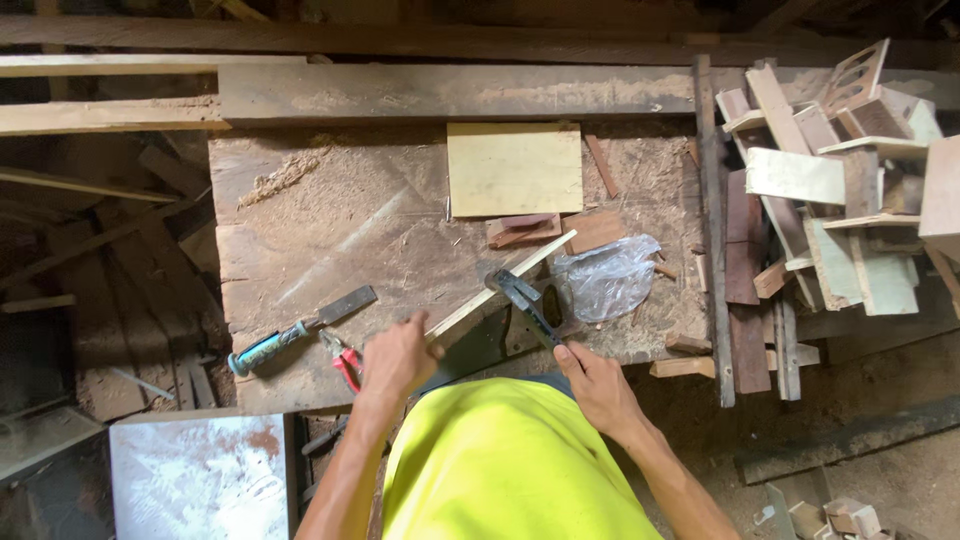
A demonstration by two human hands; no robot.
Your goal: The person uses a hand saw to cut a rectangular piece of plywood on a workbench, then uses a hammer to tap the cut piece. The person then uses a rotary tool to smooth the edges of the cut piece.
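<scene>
I have just one view, from the camera on the person's head, and it looks almost straight down over their yellow-clad chest (510, 460) onto the worktop (330, 220). It sits near enough that both forearms rise from the lower edge and the left hand (397, 358) and right hand (590, 385) land just below the middle, with the worktop's far edge near the top. On my right it takes in a heap of wood offcuts (840, 190), on my left the dim floor.
</scene>
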